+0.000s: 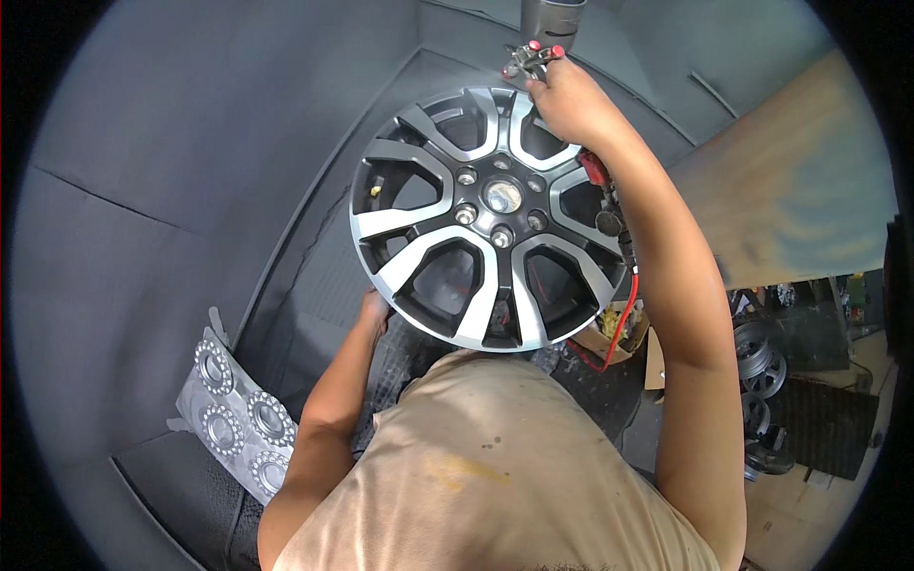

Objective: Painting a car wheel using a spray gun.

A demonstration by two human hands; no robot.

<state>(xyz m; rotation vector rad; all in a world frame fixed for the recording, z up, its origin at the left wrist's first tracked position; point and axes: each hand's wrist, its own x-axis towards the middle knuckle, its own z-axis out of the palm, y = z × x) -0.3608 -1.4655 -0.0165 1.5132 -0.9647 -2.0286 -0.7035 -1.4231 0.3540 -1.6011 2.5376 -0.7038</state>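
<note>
A spray gun (526, 63) with red-tipped knobs and a grey cup (552, 21) is in my right hand (569, 103), whose fingers are wrapped round it. It sits over the far right edge of an alloy wheel (503, 198). The wheel lies face up in front of me, with bright silver spoke faces, dark grey recesses and a round centre hole. At the wheel's near left edge is my left hand (375, 312). The rim hides its fingers, so I cannot see what they touch.
A red hose (624, 324) hangs below a gauge fitting (609, 224) beside my right forearm. At left, a panel (205, 400) carries several silver ring-shaped parts. Grey walls (219, 114) enclose the far side. A cardboard box (614, 341) and stacked wheels (757, 362) stand at right.
</note>
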